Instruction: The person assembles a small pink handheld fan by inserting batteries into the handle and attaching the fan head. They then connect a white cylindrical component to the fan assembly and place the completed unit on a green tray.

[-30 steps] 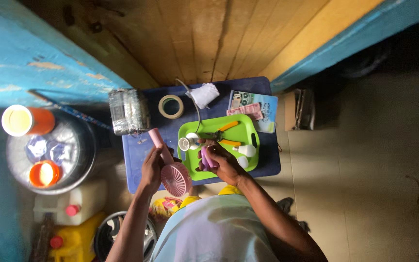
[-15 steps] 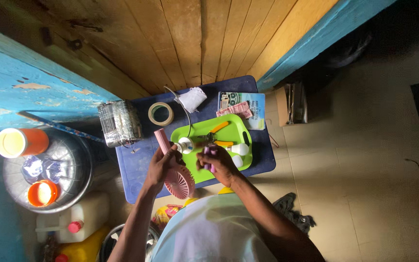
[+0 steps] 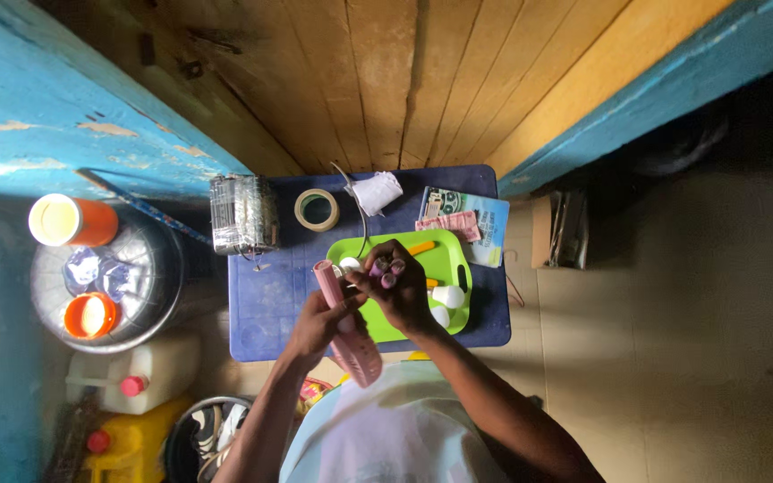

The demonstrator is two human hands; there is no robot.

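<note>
My left hand (image 3: 319,320) grips a pink hand-held fan (image 3: 347,338) by its handle, its round head turned edge-on toward my body. My right hand (image 3: 398,284) is closed around a small purple cylinder (image 3: 385,271) and hovers over the green tray (image 3: 451,255), close to the fan's handle end. On the tray lie orange-handled pliers (image 3: 420,248) and small white bulb-like parts (image 3: 448,295), partly hidden by my right hand.
The tray sits on a blue table (image 3: 266,300) with a tape roll (image 3: 317,209), a wrapped silver block (image 3: 243,215), white cloth (image 3: 376,191) and a booklet (image 3: 476,219). To the left stand a metal basin (image 3: 140,286), orange cup (image 3: 73,222) and jugs (image 3: 136,376).
My left hand turned the fan so its head faces edge-on. My right hand lifted the purple cylinder up toward the far part of the tray, closer to the fan's handle.
</note>
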